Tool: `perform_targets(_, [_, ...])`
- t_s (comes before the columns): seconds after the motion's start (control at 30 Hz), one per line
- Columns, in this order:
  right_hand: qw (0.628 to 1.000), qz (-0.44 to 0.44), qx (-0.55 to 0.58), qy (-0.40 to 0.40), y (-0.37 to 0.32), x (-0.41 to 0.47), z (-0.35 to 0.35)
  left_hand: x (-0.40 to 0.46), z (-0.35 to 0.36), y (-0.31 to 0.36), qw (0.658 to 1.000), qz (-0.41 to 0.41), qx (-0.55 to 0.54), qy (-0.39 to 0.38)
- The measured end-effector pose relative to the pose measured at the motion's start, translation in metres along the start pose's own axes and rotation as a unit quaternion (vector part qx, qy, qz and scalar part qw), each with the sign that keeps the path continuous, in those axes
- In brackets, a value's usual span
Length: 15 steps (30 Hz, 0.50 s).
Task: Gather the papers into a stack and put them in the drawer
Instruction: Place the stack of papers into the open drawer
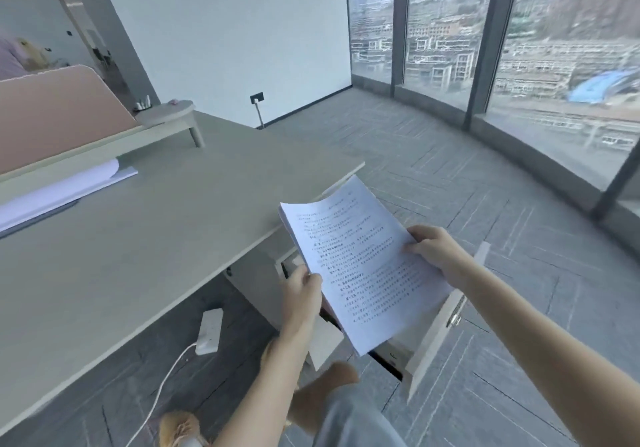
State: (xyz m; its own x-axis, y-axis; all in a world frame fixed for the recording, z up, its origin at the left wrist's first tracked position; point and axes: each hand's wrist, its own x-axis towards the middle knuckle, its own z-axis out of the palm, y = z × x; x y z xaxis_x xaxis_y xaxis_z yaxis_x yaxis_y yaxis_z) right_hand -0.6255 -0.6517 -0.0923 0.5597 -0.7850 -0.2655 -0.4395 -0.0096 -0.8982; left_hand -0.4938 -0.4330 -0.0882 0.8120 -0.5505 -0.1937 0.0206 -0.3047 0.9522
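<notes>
My left hand and right hand pinch the paper stack at nine and three o'clock, above the open drawer, desk edge beside

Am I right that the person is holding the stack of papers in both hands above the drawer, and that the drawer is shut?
Not quite: the drawer is pulled open, not shut, as the head view shows. The rest stands: the left hand and right hand both hold the stack of papers above it.
</notes>
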Motion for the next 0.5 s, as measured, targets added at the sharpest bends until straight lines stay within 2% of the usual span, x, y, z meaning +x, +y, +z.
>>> perform_targets(0.13, [0.999, 0.005, -0.053, 0.007, 0.015, 0.021, -0.017, 0.017, 0.025, -0.018, 0.999, 0.006, 0.04, -0.028])
perform_targets(0.2, [0.997, 0.016, -0.075, -0.003, 0.02, 0.034, -0.02, 0.023, 0.034, -0.02, 0.998, 0.031, 0.053, -0.032])
perform_targets(0.27, [0.994, 0.018, -0.104, -0.013, 0.024, 0.048, -0.02, 0.031, 0.042, -0.024, 0.991, 0.061, 0.11, -0.033])
perform_targets(0.4, [0.988, 0.027, -0.154, -0.019, 0.032, 0.069, -0.011, 0.047, 0.053, -0.036, 0.966, 0.108, 0.22, -0.077])
perform_targets(0.5, [0.983, 0.025, -0.178, -0.026, 0.039, 0.084, -0.002, 0.06, 0.059, -0.044, 0.93, 0.16, 0.313, -0.107])
